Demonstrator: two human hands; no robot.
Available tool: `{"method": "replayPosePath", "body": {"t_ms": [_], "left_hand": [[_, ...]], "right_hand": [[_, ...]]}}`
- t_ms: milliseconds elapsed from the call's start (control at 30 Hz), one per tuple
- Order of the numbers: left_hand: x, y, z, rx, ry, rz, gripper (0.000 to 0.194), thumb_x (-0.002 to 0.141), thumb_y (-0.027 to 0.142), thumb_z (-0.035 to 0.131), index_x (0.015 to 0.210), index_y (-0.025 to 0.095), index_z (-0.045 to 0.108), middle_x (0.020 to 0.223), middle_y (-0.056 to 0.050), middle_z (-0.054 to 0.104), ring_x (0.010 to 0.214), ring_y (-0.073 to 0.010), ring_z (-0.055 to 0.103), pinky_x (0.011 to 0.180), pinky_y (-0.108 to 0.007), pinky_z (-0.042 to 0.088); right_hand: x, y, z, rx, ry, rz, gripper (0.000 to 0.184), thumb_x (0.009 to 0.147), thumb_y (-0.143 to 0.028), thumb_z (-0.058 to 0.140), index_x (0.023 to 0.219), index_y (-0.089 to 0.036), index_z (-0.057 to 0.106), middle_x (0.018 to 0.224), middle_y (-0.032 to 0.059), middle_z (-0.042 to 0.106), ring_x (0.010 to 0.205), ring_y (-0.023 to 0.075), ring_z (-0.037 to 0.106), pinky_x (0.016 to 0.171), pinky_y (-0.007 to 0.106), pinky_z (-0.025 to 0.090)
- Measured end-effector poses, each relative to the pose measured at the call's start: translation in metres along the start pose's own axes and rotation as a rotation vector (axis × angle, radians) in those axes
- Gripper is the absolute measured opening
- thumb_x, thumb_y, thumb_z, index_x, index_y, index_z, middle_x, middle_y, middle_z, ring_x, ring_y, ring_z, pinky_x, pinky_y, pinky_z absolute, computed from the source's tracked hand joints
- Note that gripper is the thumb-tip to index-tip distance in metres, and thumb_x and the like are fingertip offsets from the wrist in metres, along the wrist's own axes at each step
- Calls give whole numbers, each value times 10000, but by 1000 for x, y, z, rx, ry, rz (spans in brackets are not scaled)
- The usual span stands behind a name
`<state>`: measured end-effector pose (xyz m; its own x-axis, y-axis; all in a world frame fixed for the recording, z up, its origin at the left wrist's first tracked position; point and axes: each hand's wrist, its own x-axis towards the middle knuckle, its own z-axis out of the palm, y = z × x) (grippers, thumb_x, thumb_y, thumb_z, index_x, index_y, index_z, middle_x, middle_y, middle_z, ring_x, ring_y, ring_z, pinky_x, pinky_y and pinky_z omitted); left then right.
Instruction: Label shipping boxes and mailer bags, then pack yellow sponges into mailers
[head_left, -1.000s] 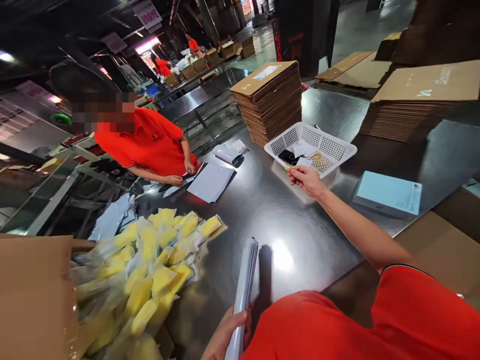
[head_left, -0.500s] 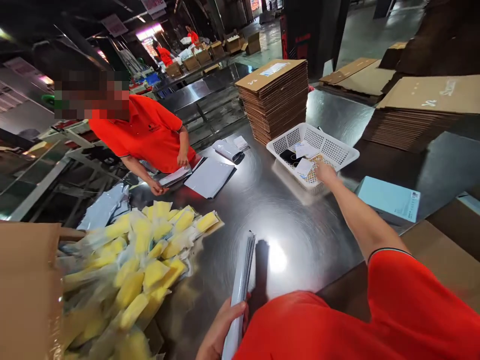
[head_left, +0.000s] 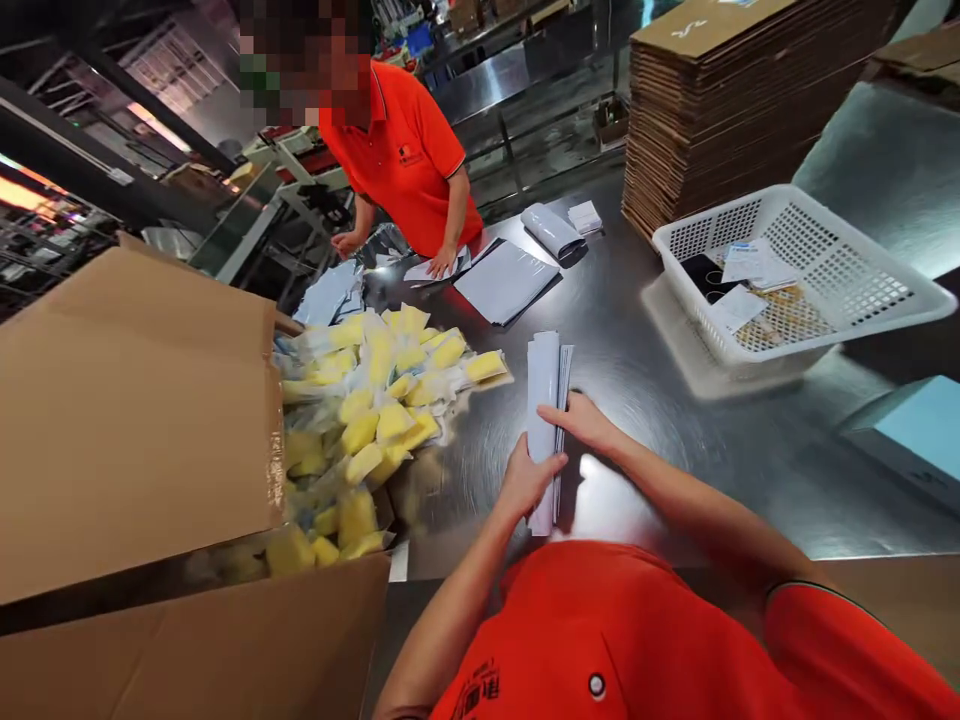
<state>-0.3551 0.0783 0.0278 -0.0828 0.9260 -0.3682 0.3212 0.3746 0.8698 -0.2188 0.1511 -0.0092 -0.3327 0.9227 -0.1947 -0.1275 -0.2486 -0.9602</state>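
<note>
Head view, looking down at my hands over the steel table (head_left: 720, 470):

1. My left hand (head_left: 525, 480) and my right hand (head_left: 589, 420) both grip a sheaf of grey-white poly mailers (head_left: 544, 430), which lies straight ahead of me at 12 o'clock.
2. My left fingers (head_left: 551, 462) are pressed together and lie across the sheaf's lower part. My right fingers (head_left: 564, 408) are pressed together too, with their tips against its right side. Neither hand is spread. My thumbs are hidden, so I cannot tell whether either hand is truly pinching.
3. The sheaf's long axis runs from 12 to 6 o'clock. My right hand is nearer its upper end, my left nearer its lower end.
4. Around my hands, a white plastic basket (head_left: 922, 290) holding cards sits at 2 o'clock, and a stack of corrugated cardboard sheets (head_left: 720, 120) at 1 o'clock. Yellow foam pieces in clear bags (head_left: 375, 420) lie at 10 o'clock, just beside an open carton (head_left: 127, 420) at 9 o'clock.
5. At 11 o'clock, a co-worker in a red polo shirt (head_left: 405, 170) rests a hand (head_left: 442, 262) on flat mailers (head_left: 506, 282).
</note>
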Motion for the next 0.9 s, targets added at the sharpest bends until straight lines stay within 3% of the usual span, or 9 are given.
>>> {"method": "replayPosePath", "body": {"t_ms": [133, 267, 400, 500, 600, 700, 900], "left_hand": [[-6, -19, -8, -233, -74, -66, 607, 617, 413, 815, 1107, 116, 615, 970, -94, 699, 846, -228, 628, 785, -337, 478], [-8, -34, -14, -439, -149, -171, 615, 620, 465, 810, 1090, 107, 639, 867, -64, 689, 741, -190, 612, 696, -300, 465], [-8, -37, -15, -492, -202, -192, 633, 604, 526, 799, 1067, 119, 655, 878, -81, 698, 750, -210, 624, 689, -308, 477], [-8, -33, -13, -315, -148, -138, 597, 643, 462, 783, 1108, 119, 629, 945, -91, 698, 826, -234, 634, 762, -339, 491], [-8, -28, -8, -47, 11, -7, 629, 674, 305, 769, 1238, 133, 549, 1115, -115, 674, 990, -260, 626, 896, -370, 475], [-11, -27, -4, 86, 122, 77, 692, 727, 223, 707, 1367, 142, 457, 1296, -142, 601, 1158, -281, 576, 1005, -382, 428], [-13, -39, -4, 208, 113, 191, 809, 798, 217, 635, 1527, 195, 286, 1451, -119, 495, 1316, -299, 484, 1093, -386, 386]], "right_hand": [[1, 11, 1, 66, -30, 22, 454, 679, -547, 752, 893, -149, 705, 889, 61, 719, 820, 207, 641, 744, 318, 500], [-7, 18, 2, 170, -26, 78, 459, 689, -584, 724, 813, -144, 690, 814, 49, 704, 736, 181, 615, 694, 308, 488], [-10, 18, 6, 237, 15, 131, 450, 666, -602, 734, 737, -163, 663, 700, 29, 673, 634, 164, 578, 622, 299, 471], [-9, 21, 11, 259, 38, 155, 435, 664, -598, 724, 741, -175, 658, 671, 23, 659, 629, 169, 573, 604, 296, 462], [-8, 28, 15, 196, 85, 147, 412, 696, -575, 690, 764, -170, 663, 680, 22, 657, 655, 174, 572, 610, 290, 454], [-10, 31, 18, 117, 154, 138, 392, 713, -557, 658, 759, -168, 663, 717, 28, 665, 665, 174, 563, 608, 289, 446], [-15, 37, 21, 114, 188, 162, 336, 706, -504, 646, 738, -170, 658, 761, 34, 685, 703, 181, 572, 636, 292, 456]]}}
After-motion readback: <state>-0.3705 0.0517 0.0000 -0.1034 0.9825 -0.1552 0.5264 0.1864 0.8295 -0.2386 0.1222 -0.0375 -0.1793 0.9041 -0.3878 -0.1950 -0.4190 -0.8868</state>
